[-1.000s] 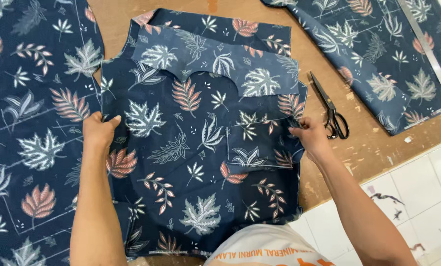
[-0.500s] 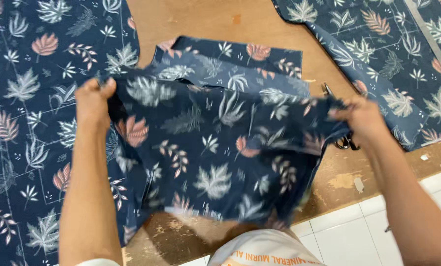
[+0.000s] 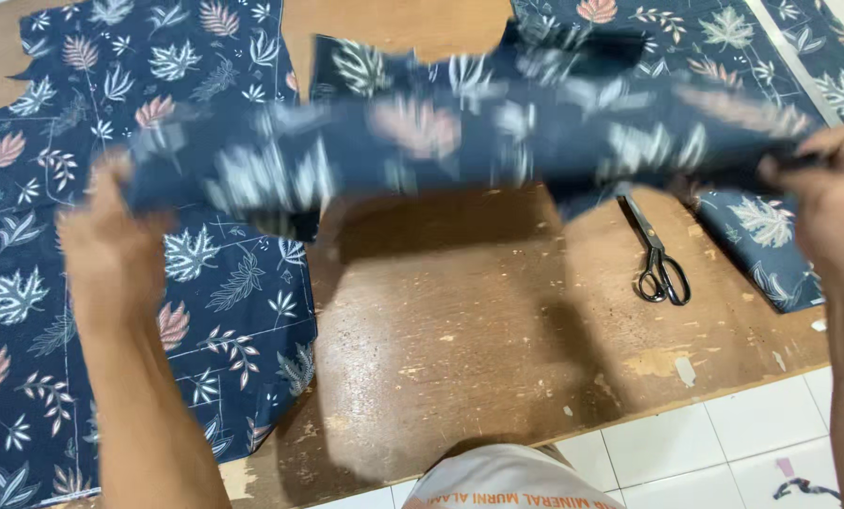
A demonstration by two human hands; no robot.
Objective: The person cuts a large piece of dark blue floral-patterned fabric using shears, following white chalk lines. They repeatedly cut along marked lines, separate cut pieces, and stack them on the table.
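A cut piece of navy cloth with a leaf print (image 3: pixel 459 141) hangs stretched in the air above the wooden table (image 3: pixel 478 320), blurred by motion. My left hand (image 3: pixel 111 250) grips its left end and my right hand (image 3: pixel 827 203) grips its right end. The cloth throws a shadow on the bare wood below it. Black scissors (image 3: pixel 660 264) lie on the table just under the raised cloth, left of my right hand.
A large panel of the same leaf-print cloth (image 3: pixel 82 236) covers the table's left side. Another panel (image 3: pixel 761 57) lies at the back right, and one more piece (image 3: pixel 766 250) under my right hand. White floor tiles (image 3: pixel 723 452) show past the table's near edge.
Both hands have lifted the cloth piece off the table and pulled it up and apart. The bare wood and the whole scissors under it are now uncovered.
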